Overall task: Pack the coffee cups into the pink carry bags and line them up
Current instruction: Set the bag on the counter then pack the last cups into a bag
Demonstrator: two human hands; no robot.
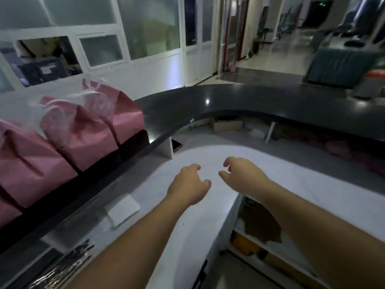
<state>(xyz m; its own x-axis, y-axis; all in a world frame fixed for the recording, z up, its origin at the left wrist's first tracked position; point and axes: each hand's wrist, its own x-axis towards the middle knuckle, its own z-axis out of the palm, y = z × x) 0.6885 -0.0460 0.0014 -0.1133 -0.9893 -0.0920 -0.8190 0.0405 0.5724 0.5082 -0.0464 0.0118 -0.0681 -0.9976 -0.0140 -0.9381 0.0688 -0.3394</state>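
Note:
Several pink carry bags [81, 132] with clear plastic tops stand side by side in a row on the raised black counter [229, 101] at the left. No loose coffee cup shows in this view. My left hand [188, 185] and my right hand [242, 176] hover close together over the white lower counter [312, 190], to the right of the bags. Both hands hold nothing and their fingers hang loosely curled.
A white folded cloth or paper stack [123, 209] lies on the white counter near my left forearm. Shiny wrapped items [62, 268] sit at the bottom left. Shelves with boxes are under the counters. A corridor opens at the back right.

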